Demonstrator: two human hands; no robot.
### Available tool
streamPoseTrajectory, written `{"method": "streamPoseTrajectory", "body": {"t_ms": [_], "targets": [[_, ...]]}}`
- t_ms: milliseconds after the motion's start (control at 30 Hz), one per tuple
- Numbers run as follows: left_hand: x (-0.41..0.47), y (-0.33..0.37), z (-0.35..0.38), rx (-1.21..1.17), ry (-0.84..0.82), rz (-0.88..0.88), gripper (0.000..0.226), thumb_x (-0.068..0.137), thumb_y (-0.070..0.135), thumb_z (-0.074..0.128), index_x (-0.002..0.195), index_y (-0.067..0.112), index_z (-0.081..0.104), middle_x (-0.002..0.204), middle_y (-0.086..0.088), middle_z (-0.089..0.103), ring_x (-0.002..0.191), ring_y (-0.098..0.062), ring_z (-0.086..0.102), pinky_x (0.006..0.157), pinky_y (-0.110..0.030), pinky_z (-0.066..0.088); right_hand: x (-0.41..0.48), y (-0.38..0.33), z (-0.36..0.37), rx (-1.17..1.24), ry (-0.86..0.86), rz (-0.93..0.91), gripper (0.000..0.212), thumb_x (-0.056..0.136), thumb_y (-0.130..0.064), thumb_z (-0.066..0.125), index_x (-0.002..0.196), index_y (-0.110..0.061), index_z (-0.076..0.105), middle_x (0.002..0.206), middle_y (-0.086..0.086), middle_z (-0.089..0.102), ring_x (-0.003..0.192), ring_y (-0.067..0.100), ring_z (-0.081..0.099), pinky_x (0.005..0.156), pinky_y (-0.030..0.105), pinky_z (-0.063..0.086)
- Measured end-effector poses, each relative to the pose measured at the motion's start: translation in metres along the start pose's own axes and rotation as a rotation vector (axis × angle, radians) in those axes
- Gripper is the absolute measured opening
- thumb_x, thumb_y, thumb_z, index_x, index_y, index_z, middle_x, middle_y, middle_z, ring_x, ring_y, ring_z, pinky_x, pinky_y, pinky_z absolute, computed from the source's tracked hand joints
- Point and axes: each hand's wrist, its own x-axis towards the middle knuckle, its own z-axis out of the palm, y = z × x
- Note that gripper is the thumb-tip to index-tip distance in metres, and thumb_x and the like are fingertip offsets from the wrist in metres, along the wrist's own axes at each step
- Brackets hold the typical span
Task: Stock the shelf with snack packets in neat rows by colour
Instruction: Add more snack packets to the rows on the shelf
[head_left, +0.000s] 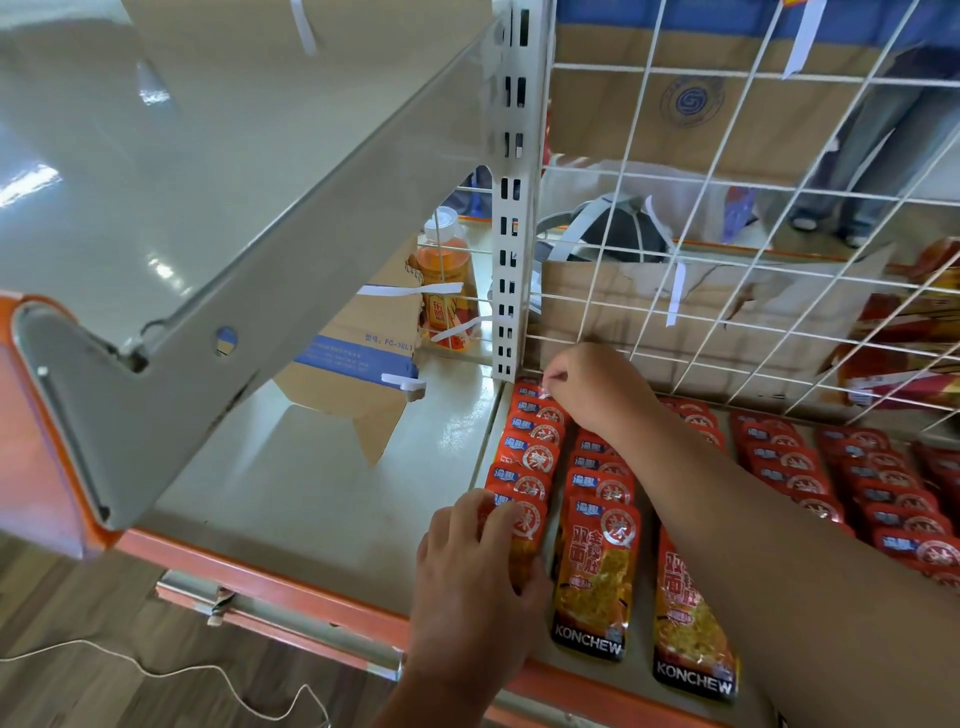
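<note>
Red snack packets (597, 571) lie in overlapping rows on the shelf (640, 623), running from the near orange edge back to the white wire grid (727, 208). More red rows (795, 467) fill the shelf out to the right.

Both hands are on the leftmost row (530, 452), one at each end. The left hand (478, 577) is at the near end, its fingers bent over the front packet (524, 540) and gripping it from the left side. The second row's front packet is just beside that hand, on its right.

The right hand (587, 389) reaches to the far end of the same row, the forearm crossing over the rows in between. Its thumb and forefinger are pinched together at the back, close to the foot of the slotted upright post (511, 234). What they pinch looks like the top edge of the farthest packet, though it is small and partly hidden.

In the bay to the left, beyond the post, stands a torn cardboard box (353, 374), and an orange bottle (447, 270) shows behind it.
</note>
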Motion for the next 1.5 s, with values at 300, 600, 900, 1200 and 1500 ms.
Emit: {"method": "streamPoseTrajectory", "body": {"t_ms": [300, 600, 900, 1200, 1500], "targets": [[0.0, 0.0, 0.001, -0.001, 0.028, 0.002, 0.05, 0.082, 0.059, 0.067, 0.123, 0.033, 0.055, 0.126, 0.01, 0.053, 0.108, -0.012, 0.055, 0.083, -0.034, 0.054, -0.001, -0.01, -0.001, -0.025, -0.077, -0.051, 0.013, 0.093, -0.016, 0.066, 0.088, -0.017, 0.078, 0.097, 0.0, 0.073, 0.092, 0.017, 0.066, 0.088, 0.033, 0.054], [0.0, 0.0, 0.001, 0.017, 0.015, -0.011, 0.052, 0.082, 0.061, 0.063, 0.124, 0.034, 0.053, 0.127, 0.01, 0.052, 0.109, -0.012, 0.054, 0.084, -0.034, 0.055, 0.003, -0.016, -0.003, -0.067, -0.152, -0.023, 0.014, 0.095, -0.017, 0.064, 0.101, -0.016, 0.077, 0.112, 0.004, 0.07, 0.104, 0.022, 0.065, 0.096, 0.039, 0.054], [0.0, 0.0, 0.001, 0.01, 0.015, -0.014, 0.053, 0.078, 0.056, 0.072, 0.122, 0.033, 0.055, 0.126, 0.009, 0.053, 0.106, -0.014, 0.056, 0.081, -0.034, 0.055, -0.001, -0.014, -0.002, -0.026, -0.118, -0.04, 0.012, 0.095, -0.017, 0.064, 0.091, -0.02, 0.076, 0.102, 0.001, 0.07, 0.096, 0.02, 0.066, 0.089, 0.037, 0.056], [0.001, 0.0, 0.0, -0.002, 0.012, -0.03, 0.052, 0.077, 0.054, 0.072, 0.122, 0.034, 0.055, 0.128, 0.009, 0.052, 0.105, -0.015, 0.056, 0.081, -0.035, 0.056, -0.013, -0.013, -0.006, -0.028, -0.114, -0.099, 0.014, 0.094, -0.027, 0.067, 0.097, -0.019, 0.077, 0.098, -0.003, 0.073, 0.09, 0.015, 0.066, 0.089, 0.037, 0.055], [0.0, 0.002, 0.0, -0.022, 0.004, -0.04, 0.055, 0.079, 0.056, 0.074, 0.124, 0.034, 0.053, 0.128, 0.009, 0.054, 0.105, -0.011, 0.058, 0.083, -0.031, 0.054, -0.014, -0.018, -0.006, -0.021, -0.191, -0.099, 0.009, 0.092, -0.021, 0.069, 0.095, -0.017, 0.077, 0.106, 0.0, 0.07, 0.096, 0.018, 0.065, 0.091, 0.038, 0.054]]}}
